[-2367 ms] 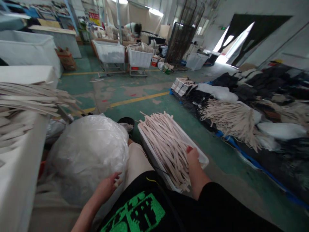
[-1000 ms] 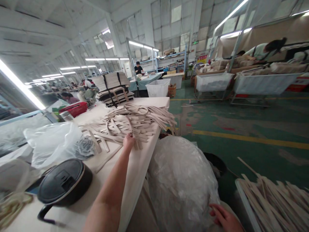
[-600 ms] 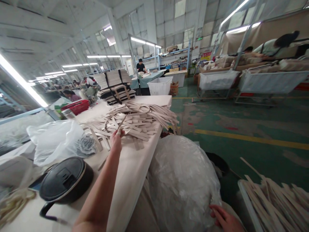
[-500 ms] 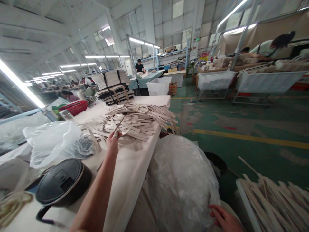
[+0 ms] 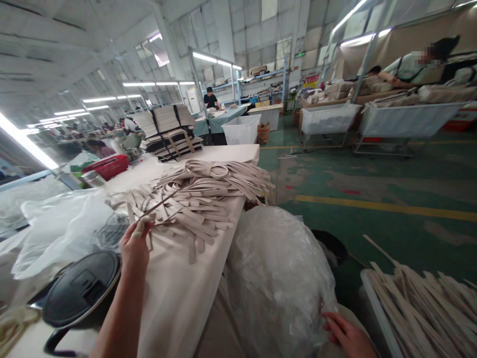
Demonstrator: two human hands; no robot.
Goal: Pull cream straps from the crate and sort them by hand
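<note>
My left hand (image 5: 137, 241) is pinched around the end of a beige fabric strip (image 5: 160, 203). That strip runs taut back into a heap of similar strips (image 5: 208, 191) spread over the pale table. At the lower right, my right hand (image 5: 345, 334) has its fingers curled together against the side of a large clear plastic bag (image 5: 279, 273). Whatever lies between those fingertips, if anything, is too small to make out. Left of my forearm stands a black lidded pot (image 5: 82, 291) with a curved handle.
A bin of long strips (image 5: 421, 308) stands at the lower right. Another clear bag (image 5: 70, 223) lies on the table's left, with a red basket (image 5: 108, 167) beyond. Stacked, strapped panels (image 5: 167, 130) sit at the far end. Co-workers are farther off.
My left hand has drawn back toward me and leftward, pulling the strip farther out of the heap. Several strip ends shifted toward me. My right hand is nearly where it was.
</note>
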